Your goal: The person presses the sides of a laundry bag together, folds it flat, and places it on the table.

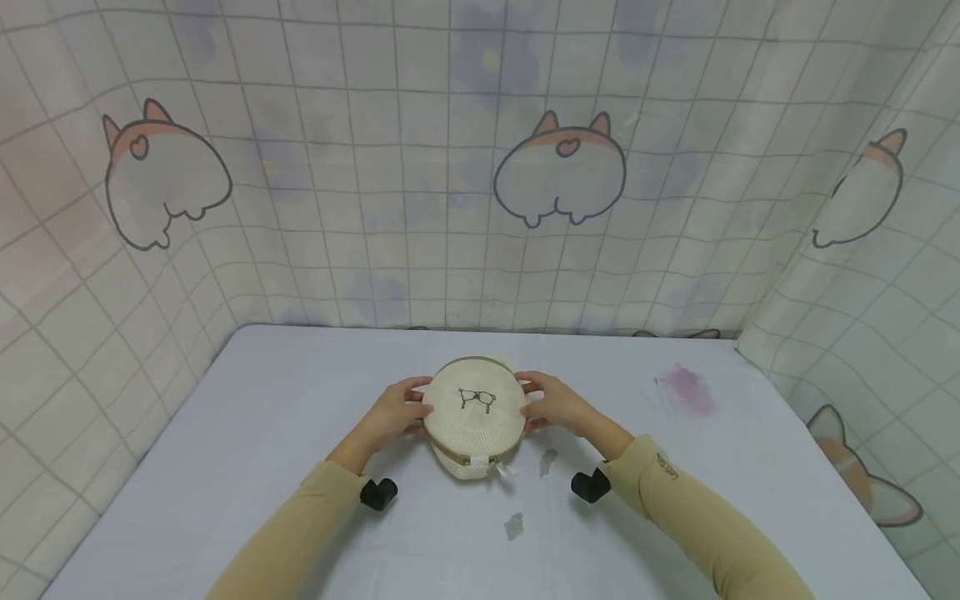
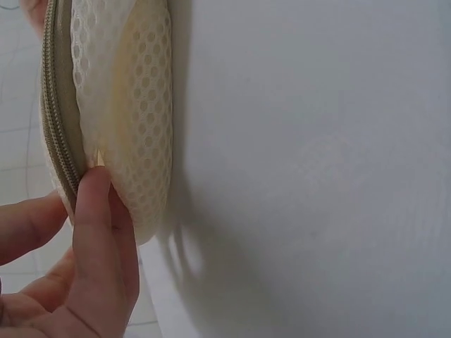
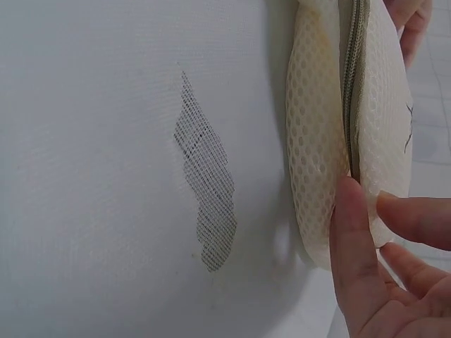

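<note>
A round cream mesh laundry bag (image 1: 474, 421) stands on the table between both hands, its lid carrying a dark drawing of a pair of glasses. Around the lid's edge runs a beige zipper (image 2: 59, 120). My left hand (image 1: 392, 410) grips the bag's left side, and its fingertips (image 2: 94, 186) press at the rim near the zipper. On the opposite side my right hand (image 1: 558, 406) holds the bag, thumb against the lid and a finger along the zipper (image 3: 350, 91). A white tab shows at the front of the rim.
The bag rests over a white-covered table (image 1: 300, 392). Grey patches (image 1: 514, 526) mark the cover in front and right of the bag, and a pink stain (image 1: 686, 388) lies farther right. A gridded curtain (image 1: 375, 167) with cartoon animals surrounds the table's back and sides.
</note>
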{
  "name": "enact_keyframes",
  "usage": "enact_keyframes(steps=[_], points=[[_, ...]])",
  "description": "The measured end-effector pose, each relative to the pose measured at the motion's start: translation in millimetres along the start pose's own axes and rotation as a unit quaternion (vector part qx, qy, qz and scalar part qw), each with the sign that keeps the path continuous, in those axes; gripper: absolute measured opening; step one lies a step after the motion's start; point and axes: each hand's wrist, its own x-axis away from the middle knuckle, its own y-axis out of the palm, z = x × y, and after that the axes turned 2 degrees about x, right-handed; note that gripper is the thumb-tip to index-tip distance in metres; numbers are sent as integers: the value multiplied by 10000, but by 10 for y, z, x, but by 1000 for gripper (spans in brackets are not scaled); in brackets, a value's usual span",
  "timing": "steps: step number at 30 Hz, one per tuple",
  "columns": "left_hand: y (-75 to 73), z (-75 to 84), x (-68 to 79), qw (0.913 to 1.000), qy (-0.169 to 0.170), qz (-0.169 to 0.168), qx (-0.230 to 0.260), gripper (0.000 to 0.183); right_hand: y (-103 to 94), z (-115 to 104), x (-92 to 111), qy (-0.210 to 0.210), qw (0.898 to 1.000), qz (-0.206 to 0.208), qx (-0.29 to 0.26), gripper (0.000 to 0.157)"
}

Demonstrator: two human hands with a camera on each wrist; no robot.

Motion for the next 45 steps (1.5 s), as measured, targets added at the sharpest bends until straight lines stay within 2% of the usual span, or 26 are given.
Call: enact_keyframes(steps=[11, 17, 20, 28, 31, 34, 40, 43, 45], points=[[18, 6, -14, 9989, 207, 134, -398, 55, -5, -34, 20, -55, 9995, 122, 303, 63], [3, 16, -4, 9943, 429, 191, -960, 56, -7, -47, 26, -71, 9976, 198, 656, 61], [-1, 29, 7, 9898, 549, 203, -1301, 58, -12, -66, 36, -119, 9937, 277, 1082, 59], [6, 55, 28, 9763, 893, 90, -1971, 59, -37, -146, 65, -446, 9677, 273, 2466, 54], [11, 61, 53, 9651, 1129, 93, -2360, 56, -41, -178, 99, -705, 9569, 232, 2808, 51], [28, 79, 81, 9560, 1261, 104, -2647, 54, -37, -218, 141, -1003, 9419, 184, 3200, 47], [77, 133, 125, 9437, 1447, 73, -2974, 53, -37, -269, 203, -1430, 9009, 91, 4098, 47], [80, 127, 134, 9370, 1497, 88, -3155, 52, -41, -275, 214, -1499, 8922, 7, 4260, 48], [85, 118, 141, 9350, 1498, 50, -3215, 53, -37, -278, 225, -1521, 8942, -81, 4210, 48]])
